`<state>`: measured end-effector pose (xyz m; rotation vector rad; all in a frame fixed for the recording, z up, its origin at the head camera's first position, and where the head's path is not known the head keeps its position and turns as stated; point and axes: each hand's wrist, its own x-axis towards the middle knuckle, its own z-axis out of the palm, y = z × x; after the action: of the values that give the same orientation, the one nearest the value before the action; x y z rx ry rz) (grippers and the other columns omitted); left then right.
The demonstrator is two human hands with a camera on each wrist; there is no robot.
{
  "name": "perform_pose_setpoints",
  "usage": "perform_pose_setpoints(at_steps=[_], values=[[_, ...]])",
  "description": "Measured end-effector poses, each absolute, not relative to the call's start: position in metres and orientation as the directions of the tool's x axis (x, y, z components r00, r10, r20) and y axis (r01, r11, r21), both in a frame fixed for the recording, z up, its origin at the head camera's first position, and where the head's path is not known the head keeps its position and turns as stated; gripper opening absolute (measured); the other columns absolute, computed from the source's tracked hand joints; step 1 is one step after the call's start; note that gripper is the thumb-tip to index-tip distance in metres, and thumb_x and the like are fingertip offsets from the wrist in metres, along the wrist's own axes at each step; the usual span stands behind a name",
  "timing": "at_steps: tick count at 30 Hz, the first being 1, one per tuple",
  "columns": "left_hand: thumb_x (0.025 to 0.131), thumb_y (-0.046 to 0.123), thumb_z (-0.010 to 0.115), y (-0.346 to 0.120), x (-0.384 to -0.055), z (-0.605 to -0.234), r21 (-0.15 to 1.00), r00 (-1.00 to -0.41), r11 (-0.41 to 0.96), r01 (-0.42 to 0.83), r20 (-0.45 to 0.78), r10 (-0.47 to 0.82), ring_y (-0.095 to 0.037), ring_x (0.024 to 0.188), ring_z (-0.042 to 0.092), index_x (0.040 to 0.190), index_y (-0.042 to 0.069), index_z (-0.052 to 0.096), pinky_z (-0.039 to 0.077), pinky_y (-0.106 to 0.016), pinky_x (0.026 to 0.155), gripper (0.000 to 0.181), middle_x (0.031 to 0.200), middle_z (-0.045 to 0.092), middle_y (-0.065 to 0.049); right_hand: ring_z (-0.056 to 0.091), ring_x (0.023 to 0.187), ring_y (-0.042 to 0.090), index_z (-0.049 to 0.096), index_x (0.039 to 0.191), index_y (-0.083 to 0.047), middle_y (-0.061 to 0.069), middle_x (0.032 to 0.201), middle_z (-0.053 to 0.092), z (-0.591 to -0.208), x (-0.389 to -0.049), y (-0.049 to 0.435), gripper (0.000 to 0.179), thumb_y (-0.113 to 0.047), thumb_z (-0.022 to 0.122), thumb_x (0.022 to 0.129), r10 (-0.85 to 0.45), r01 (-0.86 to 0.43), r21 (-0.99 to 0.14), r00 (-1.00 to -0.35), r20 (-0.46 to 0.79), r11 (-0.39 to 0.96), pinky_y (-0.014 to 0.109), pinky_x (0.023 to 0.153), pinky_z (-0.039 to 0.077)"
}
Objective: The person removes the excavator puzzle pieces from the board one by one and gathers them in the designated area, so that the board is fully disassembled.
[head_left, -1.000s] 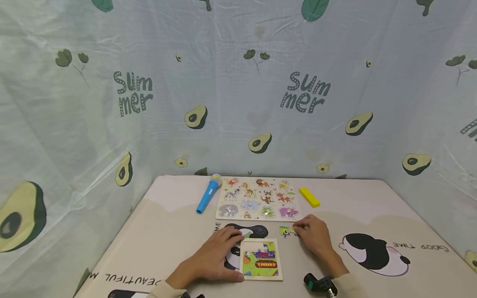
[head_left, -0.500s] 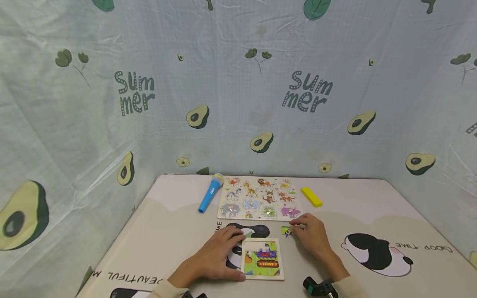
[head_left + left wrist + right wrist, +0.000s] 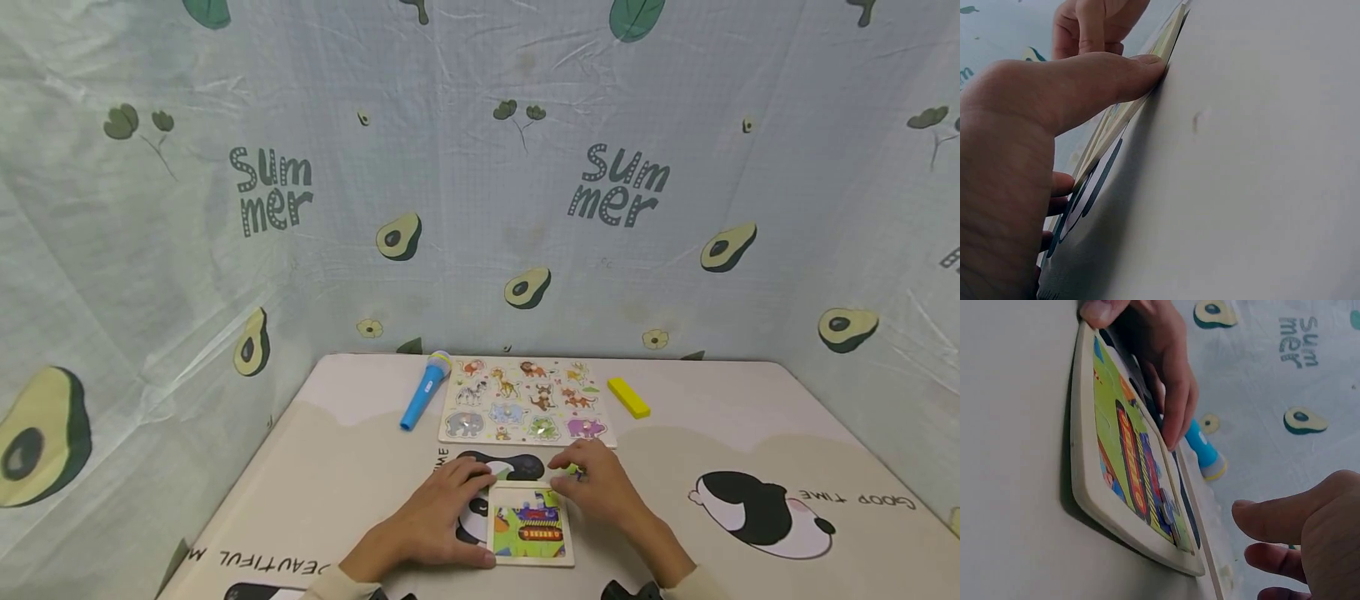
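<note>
A wooden-framed jigsaw with a digger picture lies near the table's front. My left hand holds its left side, thumb pressing the near corner and fingers at the far one; the left wrist view shows the thumb on the rim. My right hand hovers at the frame's far right corner. Its thumb and fingers stand apart in the right wrist view, with nothing visible between them. Through that gap, in the head view, shows a small green and yellow puzzle piece, partly hidden by the hand.
Behind the hands lies an animal peg puzzle board. To its left is a blue toy microphone, to its right a yellow block. A printed cloth wall rises behind the table.
My right hand has moved left and nearer, from the loose puzzle pieces to the frame's far right corner. My left hand and the jigsaw frame have stayed put.
</note>
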<state>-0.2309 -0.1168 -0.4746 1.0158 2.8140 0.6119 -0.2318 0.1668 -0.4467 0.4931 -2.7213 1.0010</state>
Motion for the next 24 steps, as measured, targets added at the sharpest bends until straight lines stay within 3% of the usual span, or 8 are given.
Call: perform_pose_setpoints(at_steps=[11,24], values=[[0.073,0.085,0.059,-0.117,-0.23,-0.475,0.391,-0.77,0.694,0.604,0.06,0.636,-0.023,0.146,0.032,0.152,0.026,0.047,0.028,-0.058,0.12,0.099,0.151,0.043,0.007,0.046,0.091,0.012,0.081,0.099,-0.018,-0.012,0.093,0.059,-0.449,-0.222,0.158,0.017,-0.021,0.082,0.083,-0.419,-0.445,-0.496,-0.892,0.17,0.746,0.034,0.078,0.047],[0.074,0.084,0.06,-0.117,-0.23,-0.474,0.385,-0.766,0.691,0.612,0.071,0.639,-0.023,0.145,0.032,0.151,0.024,0.047,0.028,-0.057,0.12,0.099,0.151,0.043,0.006,0.05,0.098,0.014,0.078,0.102,-0.017,-0.01,0.096,0.06,-0.452,-0.221,0.157,0.02,-0.019,0.084,0.082,-0.419,-0.418,-0.532,-0.899,0.125,0.736,0.043,0.088,0.051]])
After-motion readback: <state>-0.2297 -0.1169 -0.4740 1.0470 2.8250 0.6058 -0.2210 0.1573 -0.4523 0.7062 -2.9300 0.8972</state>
